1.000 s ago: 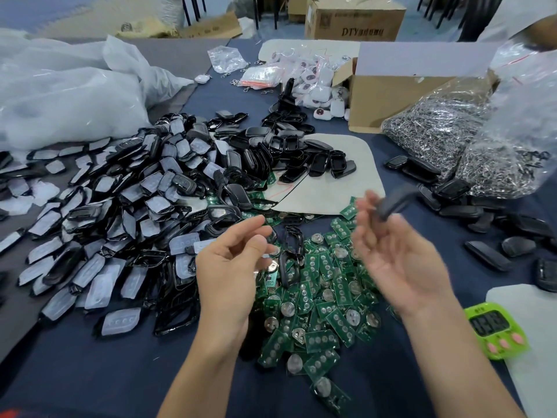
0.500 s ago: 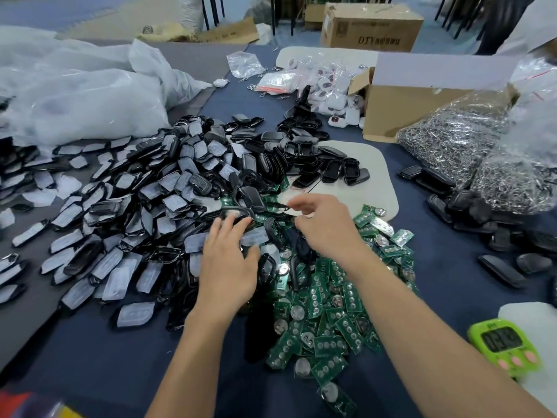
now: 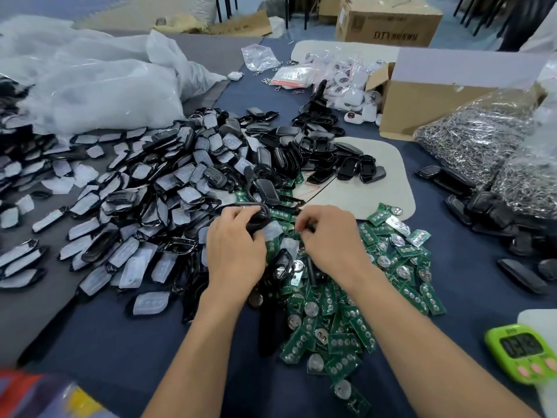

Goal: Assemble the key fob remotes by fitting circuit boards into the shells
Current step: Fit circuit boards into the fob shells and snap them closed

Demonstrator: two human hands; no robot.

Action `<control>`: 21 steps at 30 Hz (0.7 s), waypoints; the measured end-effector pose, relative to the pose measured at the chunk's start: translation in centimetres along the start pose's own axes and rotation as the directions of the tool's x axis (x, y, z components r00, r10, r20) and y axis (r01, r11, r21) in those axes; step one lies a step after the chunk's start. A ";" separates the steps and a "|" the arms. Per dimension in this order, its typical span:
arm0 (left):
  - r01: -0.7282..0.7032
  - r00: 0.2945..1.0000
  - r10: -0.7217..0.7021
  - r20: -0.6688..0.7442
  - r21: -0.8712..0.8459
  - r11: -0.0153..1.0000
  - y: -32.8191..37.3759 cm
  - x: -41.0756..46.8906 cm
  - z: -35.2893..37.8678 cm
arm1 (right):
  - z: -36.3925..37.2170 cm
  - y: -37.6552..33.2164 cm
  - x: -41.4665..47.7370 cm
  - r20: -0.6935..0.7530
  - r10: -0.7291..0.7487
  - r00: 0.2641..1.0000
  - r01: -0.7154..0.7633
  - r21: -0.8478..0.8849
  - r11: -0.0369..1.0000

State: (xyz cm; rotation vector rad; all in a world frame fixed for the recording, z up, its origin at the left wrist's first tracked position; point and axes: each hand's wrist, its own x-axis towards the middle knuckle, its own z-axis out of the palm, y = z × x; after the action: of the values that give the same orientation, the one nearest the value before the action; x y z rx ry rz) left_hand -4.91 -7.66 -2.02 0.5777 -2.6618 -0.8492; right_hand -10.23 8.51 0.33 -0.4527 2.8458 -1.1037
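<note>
My left hand sits at the middle of the table, its fingers curled round a black key fob shell at the edge of the shell pile. My right hand is just to its right, knuckles up. Its fingertips are bent down and pinch a small dark shell piece; what lies under the palm is hidden. A heap of green circuit boards with round silver contacts spreads below and right of both hands. Black shells with grey button pads cover the left half.
More black shell halves lie on a white mat. Closed black fobs sit at the right beside bags of metal rings. An open cardboard box, white plastic bags and a green timer ring the work area.
A second ago both hands were raised, the right one holding a dark fob. Both have dropped onto the piles, and the left has closed on a shell.
</note>
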 end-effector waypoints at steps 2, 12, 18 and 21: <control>0.022 1.000 -0.022 -0.013 0.001 1.000 0.1 0.6 -0.5 | -0.4 0.6 -0.4 -0.008 0.052 0.999 -0.052 -0.032 0.998; 0.163 0.979 -0.021 0.204 -0.710 0.685 0.9 0.2 -2.0 | -1.4 -1.0 -1.6 0.163 0.110 0.980 -0.184 0.561 0.807; 0.148 0.974 -0.029 0.223 -0.540 0.828 0.5 0.1 -1.7 | -1.6 -0.4 -2.0 0.136 0.202 0.970 -0.244 0.573 0.782; 0.042 0.981 0.030 0.190 -0.363 0.931 0.6 0.6 -2.0 | -1.6 0.6 -2.3 0.070 0.213 0.975 -0.224 0.282 0.933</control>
State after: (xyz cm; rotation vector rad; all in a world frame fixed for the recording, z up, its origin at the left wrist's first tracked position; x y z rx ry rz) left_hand -4.86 -8.42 0.03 0.4267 -2.5649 -1.4275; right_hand -8.41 10.62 0.98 -0.1311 2.5617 -1.4137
